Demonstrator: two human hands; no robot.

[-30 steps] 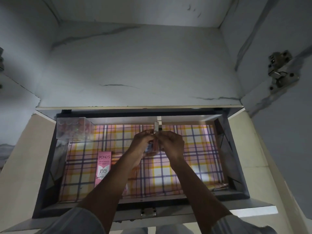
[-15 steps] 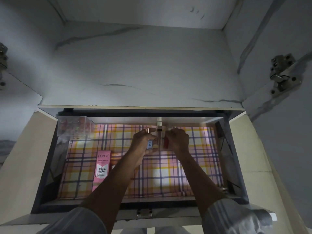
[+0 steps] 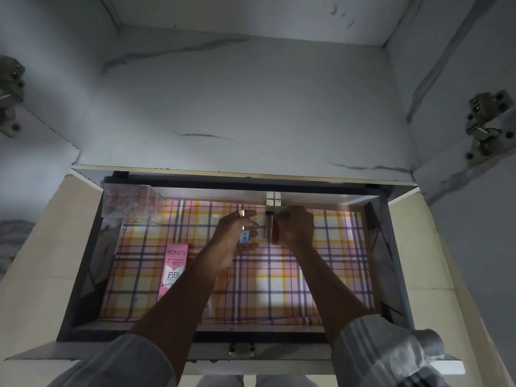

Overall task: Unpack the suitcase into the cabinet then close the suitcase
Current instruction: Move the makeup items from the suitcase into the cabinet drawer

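An open cabinet drawer [image 3: 86,275] lined with pink, yellow and purple plaid paper [image 3: 321,269] lies below me. My left hand [image 3: 234,233] holds a small bottle [image 3: 245,236] with a blue label and a shiny cap over the drawer's back middle. My right hand [image 3: 296,226] grips a slim reddish tube [image 3: 275,233] beside a clear tube [image 3: 268,226], both upright near the back wall. A pink Pond's BB cream box [image 3: 172,270] lies flat at the left. The suitcase is not in view.
A clear plastic box [image 3: 129,201] of small pink items stands in the drawer's back left corner. A marble-look shelf [image 3: 237,113] overhangs the drawer's rear. Metal hinges [image 3: 487,121] sit on the open doors at both sides. A latch [image 3: 241,350] is on the drawer front.
Both hands have moved toward the back of the drawer and drawn apart. The left hand now holds the small bottle by itself; the right hand holds the tubes by the back wall.
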